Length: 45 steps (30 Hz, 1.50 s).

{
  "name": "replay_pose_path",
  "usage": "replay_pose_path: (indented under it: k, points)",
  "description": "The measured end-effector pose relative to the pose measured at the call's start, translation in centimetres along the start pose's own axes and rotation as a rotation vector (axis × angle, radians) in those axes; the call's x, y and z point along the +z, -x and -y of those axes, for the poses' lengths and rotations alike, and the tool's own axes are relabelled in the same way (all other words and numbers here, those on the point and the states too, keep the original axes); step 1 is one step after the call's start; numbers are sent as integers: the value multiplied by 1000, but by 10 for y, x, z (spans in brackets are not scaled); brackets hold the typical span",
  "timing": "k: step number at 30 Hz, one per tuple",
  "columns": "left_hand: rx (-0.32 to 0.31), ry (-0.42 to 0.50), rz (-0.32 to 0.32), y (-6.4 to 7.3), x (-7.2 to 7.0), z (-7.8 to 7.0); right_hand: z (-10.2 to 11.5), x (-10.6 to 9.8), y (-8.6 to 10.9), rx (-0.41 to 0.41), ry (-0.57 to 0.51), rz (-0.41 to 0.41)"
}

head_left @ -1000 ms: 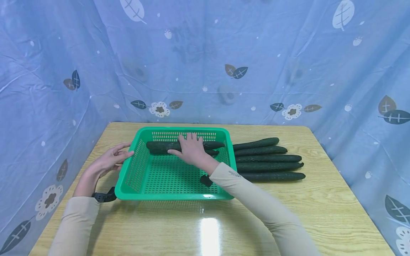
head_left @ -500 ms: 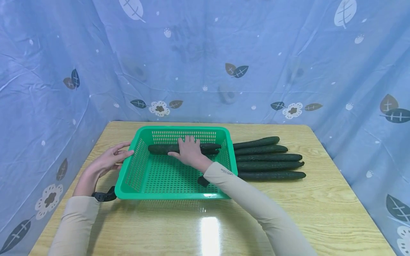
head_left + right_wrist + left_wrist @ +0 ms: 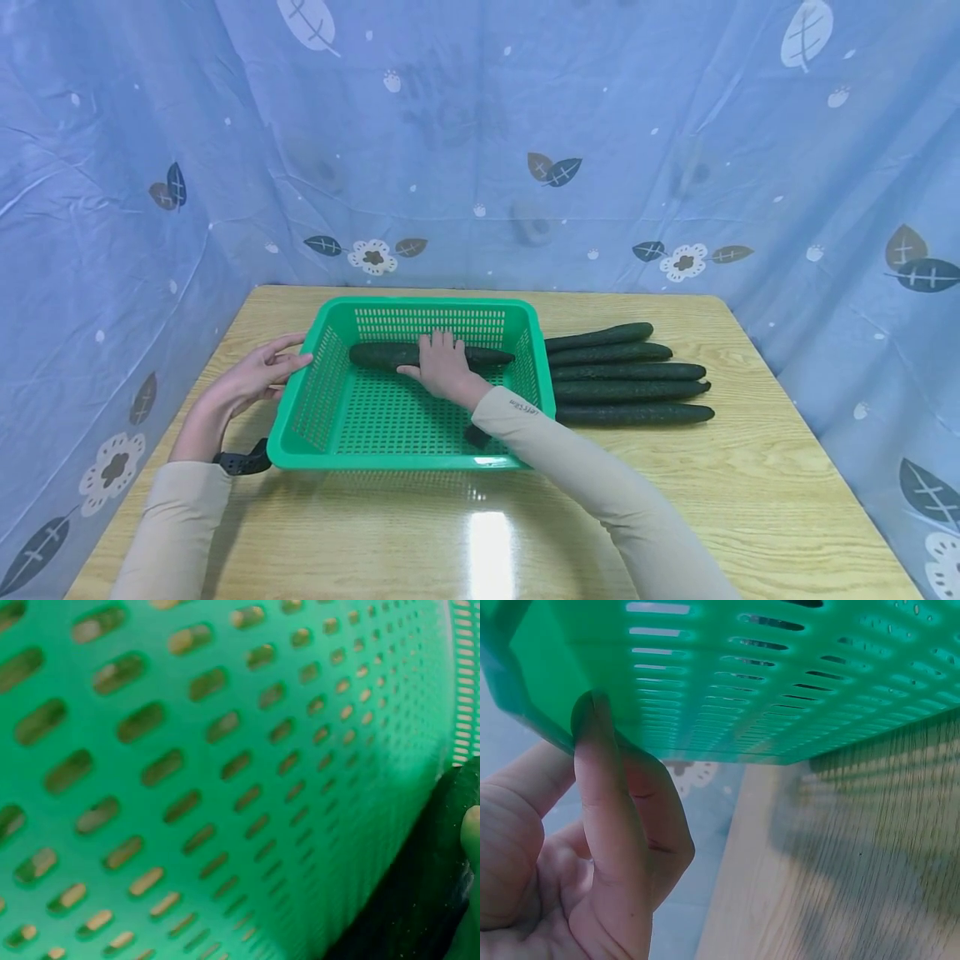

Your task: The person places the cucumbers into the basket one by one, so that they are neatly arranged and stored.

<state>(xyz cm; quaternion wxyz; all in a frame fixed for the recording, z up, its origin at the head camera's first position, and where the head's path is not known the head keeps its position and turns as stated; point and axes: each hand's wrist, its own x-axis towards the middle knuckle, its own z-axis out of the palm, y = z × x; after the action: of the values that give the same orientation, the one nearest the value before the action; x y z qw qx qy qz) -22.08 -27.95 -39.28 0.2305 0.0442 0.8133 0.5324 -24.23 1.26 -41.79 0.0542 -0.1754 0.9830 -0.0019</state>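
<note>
Inside the green plastic basket lies a long dark green cucumber, running left to right near the far wall. My right hand reaches in over its middle, fingers and thumb curled around it. In the right wrist view the cucumber shows at the lower right, with a fingertip against it beside the slotted basket floor. At the basket's left side, my left hand pinches the rim. The left wrist view shows its fingers pressed up under the green rim.
Several more cucumbers lie side by side on the wooden table, just right of the basket. A blue patterned curtain hangs behind and along both sides. Black wrist straps sit below the left hand.
The cucumber under my right hand has come slightly down and toward me; the other cucumber seen beside it earlier is now hidden. My left hand stays at the rim.
</note>
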Motion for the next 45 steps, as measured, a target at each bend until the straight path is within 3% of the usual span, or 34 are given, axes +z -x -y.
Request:
replay_pose_path:
  k: [10, 28, 45]
  points:
    - [9, 9, 3, 2, 1, -2, 0, 7, 0, -40, 151, -40]
    - [4, 0, 5, 1, 0, -1, -11, -12, 4, -35, 187, 29]
    - [-4, -5, 0, 3, -1, -1, -30, -32, 17, -32, 61, -42]
